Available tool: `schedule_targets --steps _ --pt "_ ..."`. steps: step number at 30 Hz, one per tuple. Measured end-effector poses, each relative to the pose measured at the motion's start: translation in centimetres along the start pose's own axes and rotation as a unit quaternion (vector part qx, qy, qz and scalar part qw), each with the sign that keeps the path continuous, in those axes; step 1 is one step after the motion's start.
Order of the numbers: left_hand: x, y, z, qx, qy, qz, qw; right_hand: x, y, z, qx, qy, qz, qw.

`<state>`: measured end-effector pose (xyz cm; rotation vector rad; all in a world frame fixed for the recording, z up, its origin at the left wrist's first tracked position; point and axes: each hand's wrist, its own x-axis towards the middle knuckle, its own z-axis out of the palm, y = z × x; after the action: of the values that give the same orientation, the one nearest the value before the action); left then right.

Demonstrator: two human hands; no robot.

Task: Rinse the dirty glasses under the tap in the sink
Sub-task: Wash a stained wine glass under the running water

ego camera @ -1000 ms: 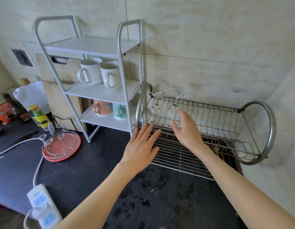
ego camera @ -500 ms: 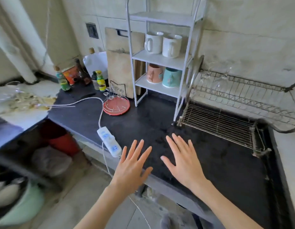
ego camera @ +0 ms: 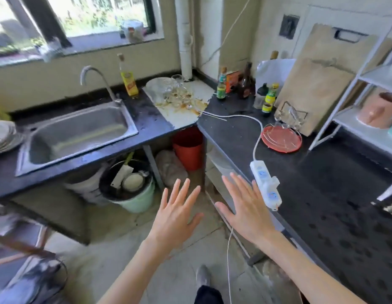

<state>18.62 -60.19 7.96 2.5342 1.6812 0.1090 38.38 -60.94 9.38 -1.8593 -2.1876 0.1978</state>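
Note:
Several dirty glasses (ego camera: pixel 178 93) stand clustered on a stained white corner of the counter, right of the steel sink (ego camera: pixel 76 132). A curved tap (ego camera: pixel 96 80) rises behind the sink's right rear corner. My left hand (ego camera: pixel 177 213) hovers over the floor with fingers spread and holds nothing. My right hand (ego camera: pixel 245 207) is also flat and spread, next to the edge of the black counter, empty. Both hands are well short of the glasses and the sink.
A white power strip (ego camera: pixel 266 184) with its cable lies on the black counter (ego camera: pixel 322 194) near my right hand. A red round rack (ego camera: pixel 281 138), sauce bottles (ego camera: pixel 268 99), a cutting board (ego camera: pixel 322 84) and a white shelf (ego camera: pixel 370 106) sit farther right. Buckets (ego camera: pixel 129 189) stand under the counter. Plates (ego camera: pixel 4 134) sit left of the sink.
My view has swung left from the drying rack to the sink corner. Both hands came away from the rack and now hover open over the floor and counter edge.

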Motion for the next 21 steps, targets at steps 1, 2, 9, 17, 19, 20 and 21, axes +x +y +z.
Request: schedule_targets --steps 1,2,9,17,19,20,21 --pt "0.5 -1.7 -0.2 0.007 0.006 -0.018 1.0 2.0 -1.0 0.5 0.009 -0.004 -0.014 1.0" --pt "1.1 -3.3 -0.3 0.014 0.013 -0.035 0.999 4.0 -1.8 1.0 0.016 -0.01 -0.027 0.999" --pt "7.2 -13.5 -1.8 -0.038 0.057 -0.148 0.987 18.4 -5.6 3.5 0.025 -0.037 -0.097 0.994" --pt "15.1 -21.0 -3.0 -0.069 0.039 -0.203 0.976 31.8 -7.5 5.2 0.02 -0.056 -0.109 0.992" --pt "17.7 -23.0 -3.1 -0.065 0.04 -0.199 0.977 35.2 -7.7 5.5 0.01 -0.054 -0.102 0.993" --pt "19.2 -24.2 -3.1 -0.069 0.047 -0.192 0.978 36.9 -7.8 5.8 0.005 -0.054 -0.098 0.994" --pt "20.6 -25.4 -3.2 -0.075 0.057 -0.183 0.979 38.6 -7.8 6.0 0.004 -0.055 -0.093 0.994"
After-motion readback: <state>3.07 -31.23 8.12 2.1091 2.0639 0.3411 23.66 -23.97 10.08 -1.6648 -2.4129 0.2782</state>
